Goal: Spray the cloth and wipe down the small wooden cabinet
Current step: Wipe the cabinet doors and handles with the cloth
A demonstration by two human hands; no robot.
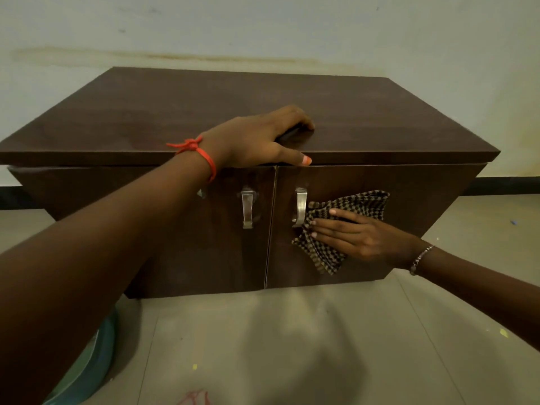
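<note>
wiping at a small dark brown wooden cabinet (204, 106) with two front doors. bracing on the cabinet's top front edge with the left hand (257, 138): fingers bent down onto the top, thumb hooked over the edge, gripping nothing. below it, left of the cabinet's centre seam, no cloth on the left door (222, 244); cannot tell whether wiped already. just right of that seam, touching the right-hand curved metal handle (300, 207), pressing a brown-and-cream checked cloth (359, 201) flat against the right door (409, 194) with the right hand (350, 235), fingers straight and spread, not clenched round the fabric. hands well apart, one on the cabinet's top, one on its front. no spray bottle anywhere in view, so spraying judged as done, though not confirmed. judged as mid-wipe on the cabinet's front. probably left to do: the rest of the right door, both handles, the cabinet's sides. no telling whether the top is finished.
</note>
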